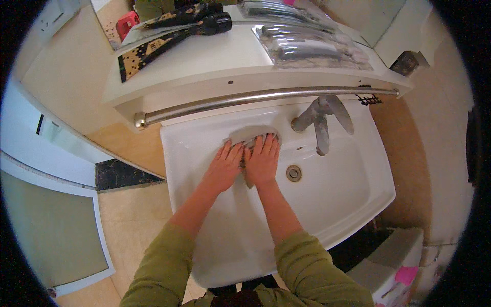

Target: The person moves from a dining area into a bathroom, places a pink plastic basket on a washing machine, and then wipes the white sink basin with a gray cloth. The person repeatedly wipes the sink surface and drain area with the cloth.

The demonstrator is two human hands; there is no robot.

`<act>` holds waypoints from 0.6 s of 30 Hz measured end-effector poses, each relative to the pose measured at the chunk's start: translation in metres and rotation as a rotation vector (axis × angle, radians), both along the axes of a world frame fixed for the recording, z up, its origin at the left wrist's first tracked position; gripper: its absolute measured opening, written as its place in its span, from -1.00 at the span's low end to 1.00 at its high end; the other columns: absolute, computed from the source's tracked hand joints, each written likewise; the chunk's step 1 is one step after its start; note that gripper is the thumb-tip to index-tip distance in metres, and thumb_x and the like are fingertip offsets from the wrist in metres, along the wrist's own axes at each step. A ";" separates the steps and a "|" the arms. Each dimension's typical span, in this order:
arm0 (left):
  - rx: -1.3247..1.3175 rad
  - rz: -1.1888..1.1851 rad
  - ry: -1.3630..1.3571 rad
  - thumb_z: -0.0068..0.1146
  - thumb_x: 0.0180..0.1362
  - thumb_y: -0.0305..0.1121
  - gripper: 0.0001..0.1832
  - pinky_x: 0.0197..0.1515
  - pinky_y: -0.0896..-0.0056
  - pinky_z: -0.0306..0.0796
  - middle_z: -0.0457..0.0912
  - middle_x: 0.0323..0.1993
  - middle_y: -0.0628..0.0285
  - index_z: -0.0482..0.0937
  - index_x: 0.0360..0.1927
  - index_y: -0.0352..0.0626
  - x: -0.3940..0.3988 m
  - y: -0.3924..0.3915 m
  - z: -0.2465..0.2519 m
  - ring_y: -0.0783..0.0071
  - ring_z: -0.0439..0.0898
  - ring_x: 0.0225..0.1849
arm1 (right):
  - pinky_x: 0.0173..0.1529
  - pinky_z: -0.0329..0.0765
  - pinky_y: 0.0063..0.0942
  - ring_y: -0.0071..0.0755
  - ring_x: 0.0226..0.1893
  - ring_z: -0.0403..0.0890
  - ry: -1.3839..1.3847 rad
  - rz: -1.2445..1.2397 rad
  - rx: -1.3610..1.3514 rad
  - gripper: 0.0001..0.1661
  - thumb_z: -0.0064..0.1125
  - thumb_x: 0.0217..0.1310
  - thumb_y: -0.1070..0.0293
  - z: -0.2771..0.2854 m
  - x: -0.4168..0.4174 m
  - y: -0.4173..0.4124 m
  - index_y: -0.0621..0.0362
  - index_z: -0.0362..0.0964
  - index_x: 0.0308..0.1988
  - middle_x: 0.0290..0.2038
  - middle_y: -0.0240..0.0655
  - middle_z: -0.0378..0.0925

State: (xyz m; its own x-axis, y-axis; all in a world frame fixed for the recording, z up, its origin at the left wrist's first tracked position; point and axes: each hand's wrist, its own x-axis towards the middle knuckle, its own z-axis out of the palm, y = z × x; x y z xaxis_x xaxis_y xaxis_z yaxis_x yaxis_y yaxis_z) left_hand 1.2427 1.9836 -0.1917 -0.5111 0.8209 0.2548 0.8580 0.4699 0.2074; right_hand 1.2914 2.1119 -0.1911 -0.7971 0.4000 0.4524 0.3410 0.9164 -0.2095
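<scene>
A crumpled grey cloth (253, 134) lies in the left part of a white washbasin (337, 192). My left hand (224, 165) presses on the cloth's left side, fingers pointing away from me. Close beside it, my right hand (262, 159) rests over the cloth's right side, fingers slightly spread. Part of the cloth shows between the hands, and the rest under them is hidden. To the right of my right hand are the round metal drain (294, 173) and, beyond it, the grey mixer tap (322, 122).
A metal towel rail (261, 96) crosses behind the basin below a white shelf (191, 57). The shelf bears a black and gold patterned tube (168, 44) and clear plastic packages (310, 50). A frosted panel (53, 230) stands at left, a pink item (406, 275) at lower right.
</scene>
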 end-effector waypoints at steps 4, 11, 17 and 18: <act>0.102 -0.021 0.022 -0.04 0.02 -0.31 -0.41 0.21 0.12 0.05 0.15 0.17 0.05 0.17 0.13 -0.37 -0.005 0.032 0.005 -0.02 0.13 0.20 | 0.22 -0.02 0.02 0.17 0.10 0.16 0.037 -0.005 0.037 -0.39 0.00 0.00 0.08 0.003 -0.017 0.040 0.30 0.23 -0.03 0.03 0.13 0.21; -0.066 0.221 0.090 -0.03 -0.01 -0.31 -0.42 0.21 0.08 -0.01 0.20 0.11 -0.05 0.21 0.08 -0.42 0.001 -0.006 -0.005 -0.02 0.16 0.15 | 0.22 0.00 -0.03 0.12 0.13 0.12 0.000 0.168 -0.025 -0.45 -0.05 0.06 0.14 0.003 -0.033 -0.021 0.26 0.25 -0.01 0.02 0.05 0.22; -0.222 0.375 0.103 -0.04 -0.01 -0.29 -0.45 0.18 -0.06 -0.04 0.23 0.05 -0.09 0.25 0.05 -0.42 0.048 -0.089 0.034 -0.09 0.16 0.11 | 0.22 0.01 -0.08 0.05 0.12 0.14 -0.096 0.573 -0.093 -0.48 -0.12 0.11 0.15 0.003 -0.019 -0.098 0.25 0.27 0.01 0.04 -0.04 0.24; -0.196 0.380 0.083 -0.04 -0.01 -0.29 -0.46 0.18 -0.07 -0.04 0.24 0.04 -0.10 0.26 0.04 -0.43 0.059 -0.097 0.033 -0.10 0.16 0.11 | 0.22 0.02 -0.09 0.03 0.12 0.15 -0.097 0.608 -0.112 -0.48 -0.13 0.12 0.15 -0.002 -0.008 -0.106 0.26 0.27 0.01 0.05 -0.05 0.24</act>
State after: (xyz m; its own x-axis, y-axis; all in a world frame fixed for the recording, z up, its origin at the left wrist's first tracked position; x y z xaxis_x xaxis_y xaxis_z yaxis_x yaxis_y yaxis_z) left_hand 1.3017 1.8866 -0.1585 -0.7707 0.6152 0.1661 0.6264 0.7793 0.0204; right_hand 1.2836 2.0064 -0.1926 -0.9323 -0.0973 0.3484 -0.2123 0.9269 -0.3094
